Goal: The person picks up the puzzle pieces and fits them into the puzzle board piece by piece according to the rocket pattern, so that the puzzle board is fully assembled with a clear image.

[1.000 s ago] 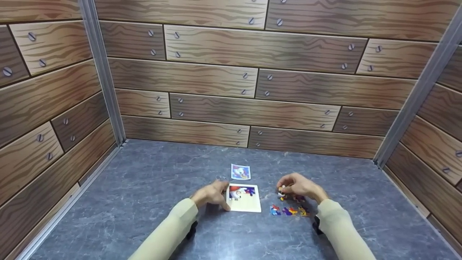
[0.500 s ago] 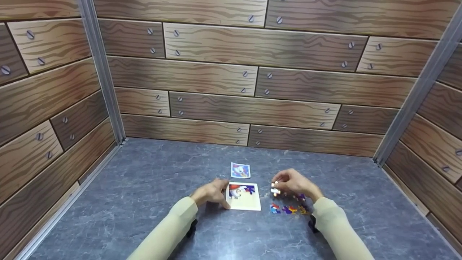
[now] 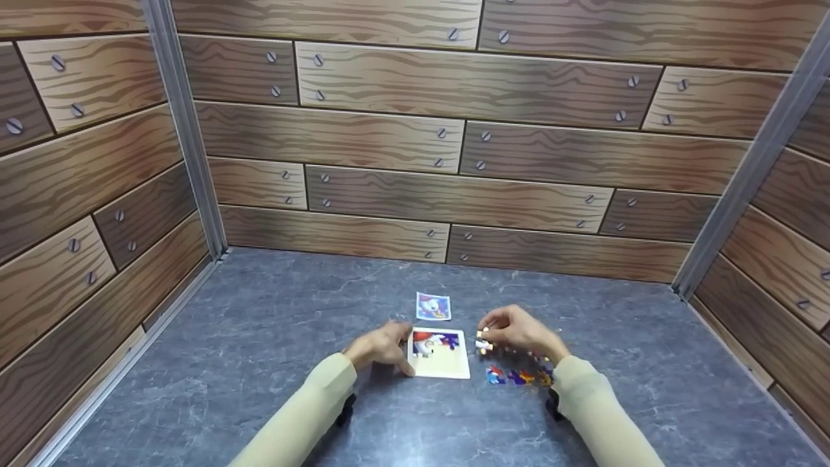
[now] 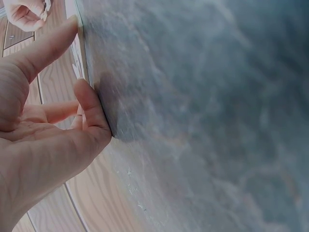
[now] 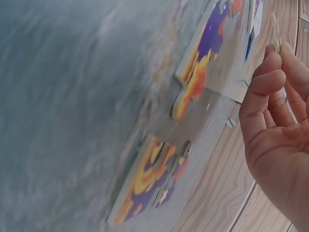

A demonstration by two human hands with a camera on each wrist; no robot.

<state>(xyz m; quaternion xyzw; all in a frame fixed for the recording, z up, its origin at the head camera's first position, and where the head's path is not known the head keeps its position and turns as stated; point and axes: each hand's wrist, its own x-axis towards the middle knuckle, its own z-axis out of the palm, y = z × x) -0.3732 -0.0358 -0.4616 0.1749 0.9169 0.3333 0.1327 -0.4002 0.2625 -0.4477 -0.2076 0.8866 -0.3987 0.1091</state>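
Observation:
In the head view my left hand rests at the left edge of a white puzzle tray. Its thumb and fingers are spread apart and touch that edge, as the left wrist view also shows. The tray's upper part holds joined pieces with a red, white and purple picture; its lower part is bare. My right hand pinches a light-coloured jigsaw piece between thumb and fingertips, just right of the tray. From the right wrist view the pinched piece is seen edge-on, raised off the table.
Loose jigsaw pieces in purple, orange and red lie on the table right of the tray, some partly hidden by my right hand. Behind the tray lies a small picture card. Wood-patterned walls enclose the grey table.
My right hand has moved left with the jigsaw piece, from over the loose pieces to near the tray's right edge. The left hand has stayed at the tray.

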